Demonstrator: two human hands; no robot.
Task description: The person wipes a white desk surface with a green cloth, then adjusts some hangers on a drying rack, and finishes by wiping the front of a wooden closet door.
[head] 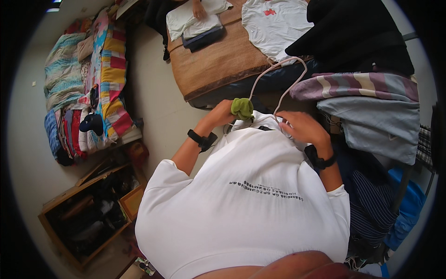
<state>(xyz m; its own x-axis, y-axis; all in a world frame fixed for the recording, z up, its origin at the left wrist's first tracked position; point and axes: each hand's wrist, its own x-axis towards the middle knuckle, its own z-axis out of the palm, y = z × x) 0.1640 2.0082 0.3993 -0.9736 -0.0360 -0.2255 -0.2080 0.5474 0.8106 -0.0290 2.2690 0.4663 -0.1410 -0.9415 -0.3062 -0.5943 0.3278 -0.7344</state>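
My left hand (223, 113) is closed around a small bunched green cloth (242, 108) in front of my waist. A pale pinkish cord or coated wire (257, 82) runs up from beside the green cloth, loops near the bed's edge and comes down to my right hand (301, 127). The fingertips of that hand are at the cord, partly bent; whether they grip it cannot be told. White fabric (261, 117) lies between and below both hands, just beyond my white T-shirt. Each wrist wears a black band.
Ahead, a bed with a woven brown mat (216, 62) holds a spread white shirt (275, 24) and folded clothes (204, 26), touched by another person's hand (199, 10). Fabrics (369, 108) are piled at right. Quilts (113, 80) and an open wooden drawer (87, 209) are at left.
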